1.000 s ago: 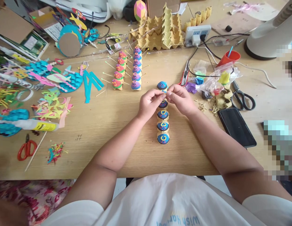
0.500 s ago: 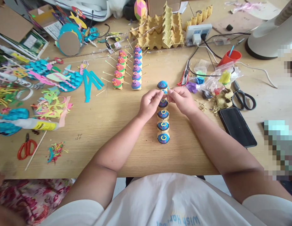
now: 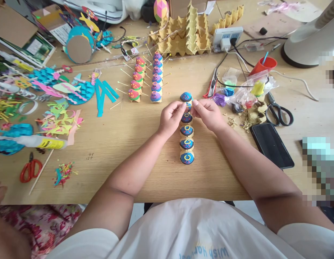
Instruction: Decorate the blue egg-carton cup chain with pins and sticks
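Wood-grain desk (image 3: 150, 172), cluttered left, right and along the back. Largest item at far right: one white appliance (image 3: 297, 46) on a dark base. Egg tray (image 3: 180, 39) at the back, molded pulp. Mid-desk, straight in front of the person: one blue-capped strip (image 3: 186, 132), domes up, long axis running directly away from the body, near end pointing at the white shirt (image 3: 193, 230). Six domes counted, second from the far end partly hidden by fingers; yellow rings on the nearest four.

Left hand (image 3: 170, 117) and right hand (image 3: 208, 113) meet above the far part of the strip, one each side, thumbs and index fingers pinched, tips near each other. Looks like both grip a thin yellow piece (image 3: 187, 104), too small to be sure; can't tell if fingertips touch the strip below.

Farther left, two finished-looking rows, parallel to the strip: purple row (image 3: 156, 78), six domes; red-green row (image 3: 137, 77), five. Right side: one black phone (image 3: 271, 145), one black-handled scissors (image 3: 280, 114), one red cup (image 3: 264, 66). Left: one orange-handled scissors (image 3: 31, 169).
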A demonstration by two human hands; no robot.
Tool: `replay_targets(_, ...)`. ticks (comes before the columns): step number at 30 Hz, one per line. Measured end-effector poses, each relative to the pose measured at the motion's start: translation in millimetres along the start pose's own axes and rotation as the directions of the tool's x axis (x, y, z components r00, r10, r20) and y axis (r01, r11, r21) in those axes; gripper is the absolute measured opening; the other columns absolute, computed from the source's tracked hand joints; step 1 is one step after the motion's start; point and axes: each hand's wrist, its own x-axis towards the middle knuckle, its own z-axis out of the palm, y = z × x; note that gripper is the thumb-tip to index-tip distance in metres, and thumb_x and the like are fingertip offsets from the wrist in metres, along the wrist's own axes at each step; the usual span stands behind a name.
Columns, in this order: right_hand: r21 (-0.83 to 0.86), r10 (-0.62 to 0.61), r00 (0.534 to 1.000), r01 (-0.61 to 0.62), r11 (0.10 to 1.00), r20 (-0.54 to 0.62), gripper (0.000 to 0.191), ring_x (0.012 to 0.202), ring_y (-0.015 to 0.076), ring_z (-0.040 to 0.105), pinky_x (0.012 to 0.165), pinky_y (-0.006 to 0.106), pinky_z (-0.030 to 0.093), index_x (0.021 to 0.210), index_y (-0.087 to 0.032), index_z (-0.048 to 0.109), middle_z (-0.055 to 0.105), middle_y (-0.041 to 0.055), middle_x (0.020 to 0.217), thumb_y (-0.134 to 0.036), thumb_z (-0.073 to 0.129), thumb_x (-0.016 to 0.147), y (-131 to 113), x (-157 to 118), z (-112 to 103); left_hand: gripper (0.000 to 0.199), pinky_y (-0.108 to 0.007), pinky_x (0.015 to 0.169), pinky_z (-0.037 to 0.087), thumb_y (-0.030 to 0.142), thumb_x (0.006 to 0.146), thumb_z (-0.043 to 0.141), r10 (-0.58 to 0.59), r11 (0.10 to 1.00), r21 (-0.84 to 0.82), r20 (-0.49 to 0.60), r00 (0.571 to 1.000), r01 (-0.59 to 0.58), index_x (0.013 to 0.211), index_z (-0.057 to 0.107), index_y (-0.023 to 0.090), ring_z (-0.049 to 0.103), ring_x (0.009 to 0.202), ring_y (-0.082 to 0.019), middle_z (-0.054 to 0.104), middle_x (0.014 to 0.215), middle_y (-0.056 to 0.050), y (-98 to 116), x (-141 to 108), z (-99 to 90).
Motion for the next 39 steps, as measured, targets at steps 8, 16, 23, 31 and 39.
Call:
replay_targets(8,0.201,0.11,0.986,-0.134,0.97,0.127,0.064,0.047,0.0077,0.04,0.045,0.024,0.025,0.075,-0.021,0.065,0.06,-0.0032,0.054,-0.083,0.077,0.079,2.9,2.1,-5.0,0.058,-0.028,0.08,0.059,0.079,0.09,0.065,-0.037,0.999,-0.031,-0.061,0.997,0.035,0.082,0.073,0.021,0.075,0.081,-0.015,0.079,0.081,-0.002,-1.8,2.8,0.8)
replay_targets(16,0.131,0.063,0.99,-0.08,0.988,0.126,0.063,0.046,0.0071,0.041,0.047,0.023,0.028,0.073,-0.019,0.068,0.058,-0.0029,0.052,-0.081,0.075,0.084,-2.4,0.1,-2.6,0.058,-0.027,0.08,0.06,0.078,0.092,0.063,-0.034,0.999,-0.042,-0.084,0.996,0.031,0.082,0.074,0.021,0.075,0.081,-0.014,0.079,0.082,-0.002,-4.0,3.9,0.5)
replay_targets(23,0.052,0.026,0.998,-0.029,0.998,0.054,0.069,0.044,0.0077,0.042,0.047,0.024,0.029,0.065,-0.02,0.066,0.057,-0.0024,0.047,-0.085,0.068,0.086,-3.5,-0.9,-5.9,0.052,-0.03,0.087,0.061,0.072,0.097,0.061,0.005,0.998,-0.057,-0.085,0.996,-0.009,0.1,0.079,0.023,0.075,0.087,-0.015,0.078,0.085,-0.003,-8.1,3.8,-2.1)
replay_targets(31,0.0,0.016,0.999,-0.016,1.0,0.033,0.074,0.039,0.0074,0.039,0.043,0.025,0.027,0.059,-0.018,0.068,0.051,-0.0027,0.042,-0.087,0.066,0.086,-7.2,-3.5,-4.7,0.051,-0.028,0.087,0.059,0.068,0.09,0.075,0.046,0.996,-0.074,0.038,0.998,-0.043,0.121,0.075,0.026,0.075,0.1,-0.017,0.08,0.108,-0.005,-5.6,0.8,-1.6)
replay_targets(39,-0.1,-0.003,0.998,0.009,0.995,0.063,0.082,0.041,0.0075,0.041,0.047,0.026,0.032,0.048,-0.02,0.056,0.05,-0.0007,0.041,-0.091,0.059,0.087,-13.8,-5.3,-2.4,0.047,-0.028,0.082,0.06,0.064,0.086,0.082,0.003,0.996,-0.089,0.137,0.991,0.01,0.107,0.08,0.022,0.076,0.089,-0.015,0.084,0.102,-0.005,-4.8,-1.3,1.2)
